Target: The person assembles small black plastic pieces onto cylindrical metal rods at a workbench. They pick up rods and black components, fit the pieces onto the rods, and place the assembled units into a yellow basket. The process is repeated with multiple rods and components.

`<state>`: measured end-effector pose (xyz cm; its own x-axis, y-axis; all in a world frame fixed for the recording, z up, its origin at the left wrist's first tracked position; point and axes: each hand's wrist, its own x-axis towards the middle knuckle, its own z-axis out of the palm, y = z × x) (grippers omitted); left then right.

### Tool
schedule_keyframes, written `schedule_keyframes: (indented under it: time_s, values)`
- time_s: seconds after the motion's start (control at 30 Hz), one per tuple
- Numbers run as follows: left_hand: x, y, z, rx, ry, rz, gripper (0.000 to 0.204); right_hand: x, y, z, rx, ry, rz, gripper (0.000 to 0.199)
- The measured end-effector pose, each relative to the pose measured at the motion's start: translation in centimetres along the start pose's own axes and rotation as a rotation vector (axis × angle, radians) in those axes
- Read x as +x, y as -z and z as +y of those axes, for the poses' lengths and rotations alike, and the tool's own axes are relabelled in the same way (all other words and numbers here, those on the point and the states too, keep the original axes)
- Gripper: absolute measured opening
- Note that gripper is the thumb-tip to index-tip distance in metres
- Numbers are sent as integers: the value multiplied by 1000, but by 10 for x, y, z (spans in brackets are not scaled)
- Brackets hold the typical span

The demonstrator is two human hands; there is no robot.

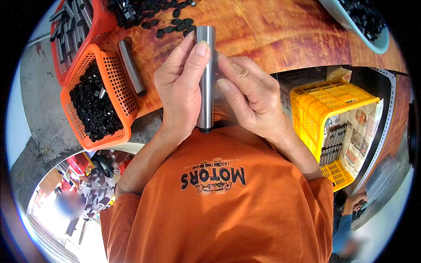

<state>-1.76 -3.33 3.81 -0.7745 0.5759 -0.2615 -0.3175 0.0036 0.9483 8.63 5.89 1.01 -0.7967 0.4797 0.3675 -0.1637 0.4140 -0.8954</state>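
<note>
A shiny metal tube [207, 92] stands nearly upright in front of my chest, over the table's near edge. My left hand [182, 81] is closed around its left side, the thumb pressed on its front near the top. A black ribbed piece [205, 130] shows at the tube's lower end. Close against the tube's right side, my right hand [256, 90] has its thumb and index finger drawn together in a pinch. Whatever lies between those fingertips, if anything, is too hidden to name. Another metal tube [130, 65] lies on the table to the left.
An orange basket [118, 83] of small black parts and a red basket [98, 26] of metal tubes stand left. Black oval pieces [176, 22] lie on the wooden table [263, 30]. A light-blue basin [382, 44] is far right; a yellow crate [307, 114] holds tubes. People work behind.
</note>
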Motion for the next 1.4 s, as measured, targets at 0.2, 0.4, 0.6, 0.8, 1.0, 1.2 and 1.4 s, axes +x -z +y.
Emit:
schedule_keyframes:
  time_s: [0.2,0.4,0.6,0.8,1.0,1.2,1.4]
  values:
    - [2,1,3,-49,77,-26,39,3,8,3,25,7,-47,29]
    - [0,2,2,-95,82,-27,38,1,-3,-2,-61,18,25,33]
    - [-2,-1,-2,-107,42,13,38,-4,-13,-4,-88,41,75,36]
    - [-3,1,-1,-84,31,40,38,-3,-13,1,29,-4,31,34]
    - [-3,-1,5,-53,-6,65,37,3,-9,5,131,7,-1,33]
    - [-2,-6,0,22,-8,79,34,-5,-13,-6,206,-137,13,50]
    - [0,-16,-6,41,106,38,29,-26,-16,-2,329,-293,83,63]
